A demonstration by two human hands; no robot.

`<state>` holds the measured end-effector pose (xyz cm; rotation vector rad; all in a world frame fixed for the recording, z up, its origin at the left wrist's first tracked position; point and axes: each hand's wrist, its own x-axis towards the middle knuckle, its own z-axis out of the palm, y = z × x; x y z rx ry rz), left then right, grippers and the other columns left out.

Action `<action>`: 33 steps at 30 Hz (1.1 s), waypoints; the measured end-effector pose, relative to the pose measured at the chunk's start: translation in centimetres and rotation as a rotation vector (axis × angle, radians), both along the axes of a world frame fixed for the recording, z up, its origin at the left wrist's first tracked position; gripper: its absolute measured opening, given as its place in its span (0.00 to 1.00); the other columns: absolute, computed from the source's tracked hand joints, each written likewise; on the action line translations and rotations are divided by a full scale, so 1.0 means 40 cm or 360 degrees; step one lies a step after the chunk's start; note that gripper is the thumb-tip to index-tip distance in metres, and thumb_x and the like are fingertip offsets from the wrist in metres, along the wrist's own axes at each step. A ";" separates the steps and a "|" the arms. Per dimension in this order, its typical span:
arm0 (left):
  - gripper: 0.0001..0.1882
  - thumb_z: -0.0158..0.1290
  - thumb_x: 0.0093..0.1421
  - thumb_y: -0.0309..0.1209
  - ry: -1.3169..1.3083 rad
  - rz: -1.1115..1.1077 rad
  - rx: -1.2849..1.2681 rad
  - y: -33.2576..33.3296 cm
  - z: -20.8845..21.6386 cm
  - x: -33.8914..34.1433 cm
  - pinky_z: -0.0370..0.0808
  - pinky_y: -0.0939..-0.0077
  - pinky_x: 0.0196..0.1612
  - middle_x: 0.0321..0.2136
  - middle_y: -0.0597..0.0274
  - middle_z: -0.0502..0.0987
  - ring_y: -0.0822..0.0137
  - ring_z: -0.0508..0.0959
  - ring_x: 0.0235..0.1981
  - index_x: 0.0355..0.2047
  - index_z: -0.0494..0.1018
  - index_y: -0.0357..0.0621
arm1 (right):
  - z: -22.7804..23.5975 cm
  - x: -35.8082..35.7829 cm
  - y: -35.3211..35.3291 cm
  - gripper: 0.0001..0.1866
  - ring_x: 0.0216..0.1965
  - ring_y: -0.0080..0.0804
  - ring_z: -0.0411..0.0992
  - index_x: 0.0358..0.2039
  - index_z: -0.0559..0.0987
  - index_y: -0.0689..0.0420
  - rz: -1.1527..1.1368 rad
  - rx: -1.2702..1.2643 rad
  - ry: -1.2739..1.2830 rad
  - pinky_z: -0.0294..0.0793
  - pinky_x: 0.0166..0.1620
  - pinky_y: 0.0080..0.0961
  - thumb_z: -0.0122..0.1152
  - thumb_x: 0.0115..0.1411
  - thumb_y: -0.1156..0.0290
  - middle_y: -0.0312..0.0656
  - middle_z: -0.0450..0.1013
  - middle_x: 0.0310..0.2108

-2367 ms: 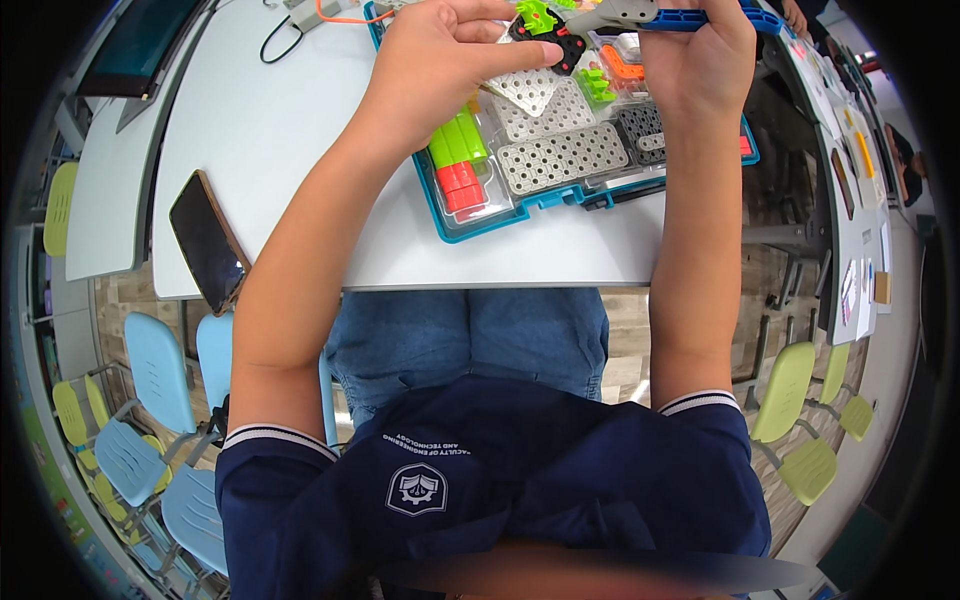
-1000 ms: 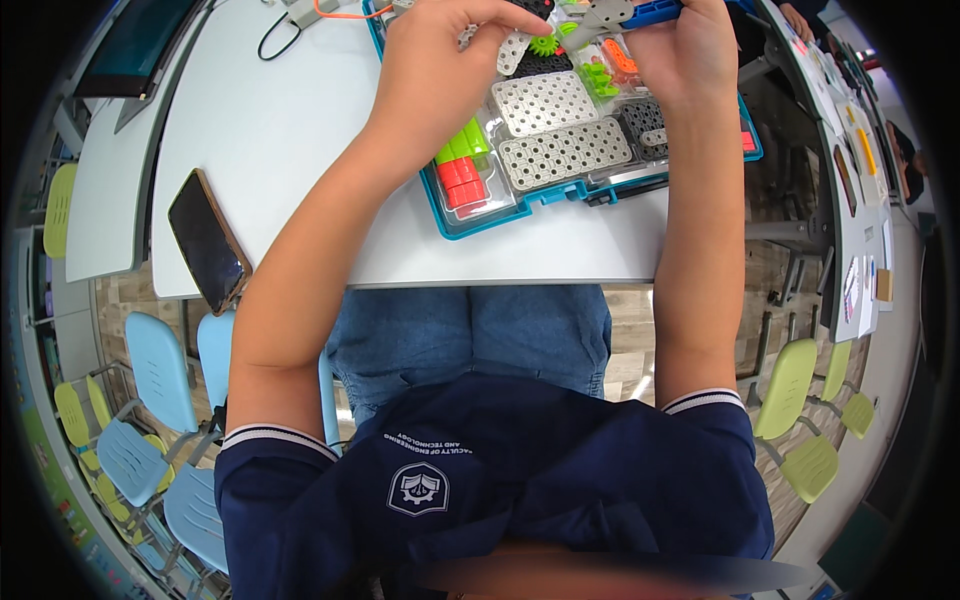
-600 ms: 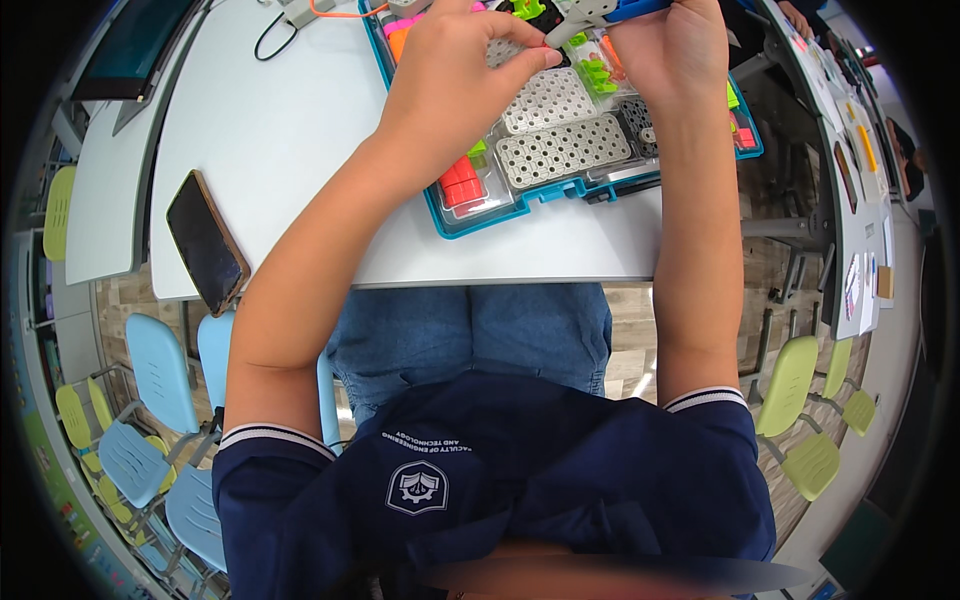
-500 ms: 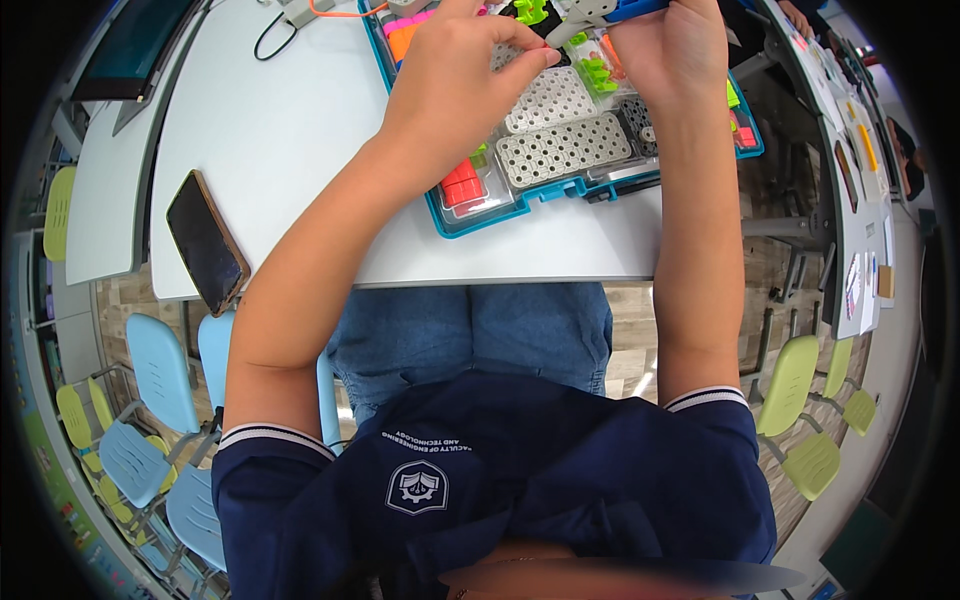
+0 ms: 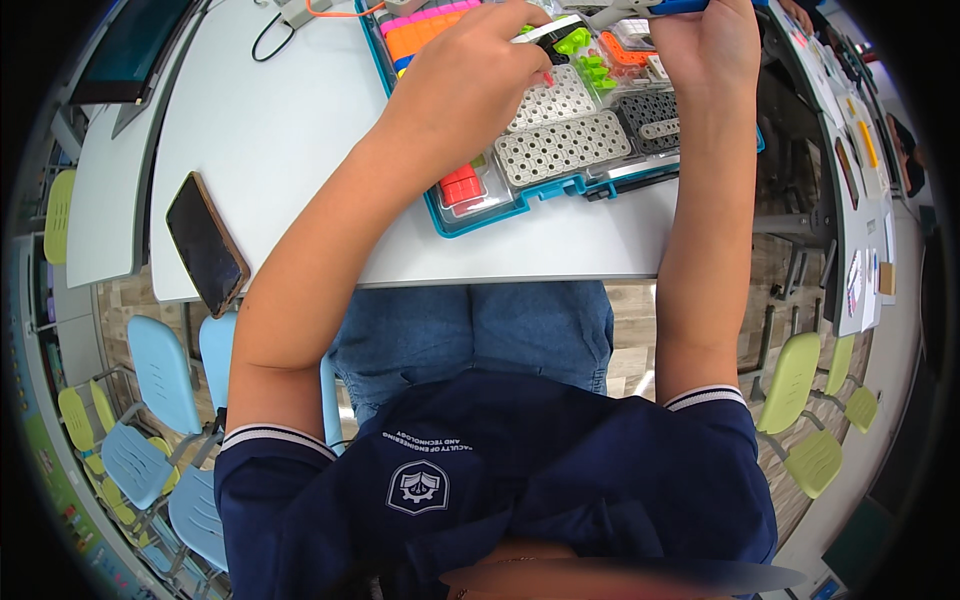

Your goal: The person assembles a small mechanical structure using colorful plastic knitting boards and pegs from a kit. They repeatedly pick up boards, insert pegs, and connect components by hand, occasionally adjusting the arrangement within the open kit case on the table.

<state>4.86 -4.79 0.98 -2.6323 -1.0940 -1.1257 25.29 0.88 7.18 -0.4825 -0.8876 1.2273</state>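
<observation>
A teal parts tray (image 5: pixel 470 226) lies on the white table (image 5: pixel 280 120), filled with perforated grey plates (image 5: pixel 565 147), green pieces (image 5: pixel 585 55), red blocks (image 5: pixel 462 186) and orange pieces. My left hand (image 5: pixel 475 75) reaches over the tray and pinches a thin white strip (image 5: pixel 545 30) near the green pieces. My right hand (image 5: pixel 705 45) is closed around a blue-handled tool (image 5: pixel 675 6) at the tray's far right, its tip pointing left toward the strip. The top of the tray is cut off by the picture's edge.
A black phone (image 5: pixel 207 243) lies near the table's left front edge. A cable and small adapter (image 5: pixel 300 12) sit at the back. Blue and green chairs (image 5: pixel 150 380) stand on the left, green ones (image 5: pixel 800 400) on the right. Another desk with papers (image 5: pixel 860 140) runs along the right.
Both hands have shifted farther up over the tray. My left hand moved from a dark part to pinching the white strip; the right hand still holds the blue tool.
</observation>
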 end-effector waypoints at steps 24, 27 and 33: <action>0.17 0.61 0.58 0.22 -0.1073 0.0108 -0.0562 -0.027 0.067 0.007 0.77 0.70 0.39 0.36 0.50 0.82 0.60 0.83 0.34 0.41 0.63 0.40 | 0.006 -0.096 -0.091 0.19 0.32 0.20 0.70 0.40 0.74 0.60 -0.0442 0.0490 -0.1499 0.70 0.37 0.19 0.77 0.55 0.71 0.36 0.71 0.31; 0.20 0.60 0.58 0.23 -0.1024 0.0171 -0.0404 -0.029 0.054 0.008 0.78 0.68 0.42 0.39 0.47 0.81 0.57 0.84 0.40 0.47 0.63 0.39 | 0.002 -0.109 -0.098 0.23 0.32 0.31 0.72 0.40 0.74 0.62 -0.0754 0.0948 -0.2054 0.72 0.38 0.26 0.79 0.51 0.67 0.44 0.72 0.30; 0.28 0.61 0.58 0.24 -0.1131 0.0069 -0.0183 0.001 0.034 0.010 0.79 0.65 0.47 0.43 0.44 0.81 0.51 0.83 0.48 0.58 0.65 0.33 | 0.004 -0.102 -0.096 0.19 0.32 0.47 0.73 0.38 0.75 0.63 -0.0690 0.1024 -0.2078 0.71 0.36 0.34 0.76 0.52 0.69 0.51 0.73 0.30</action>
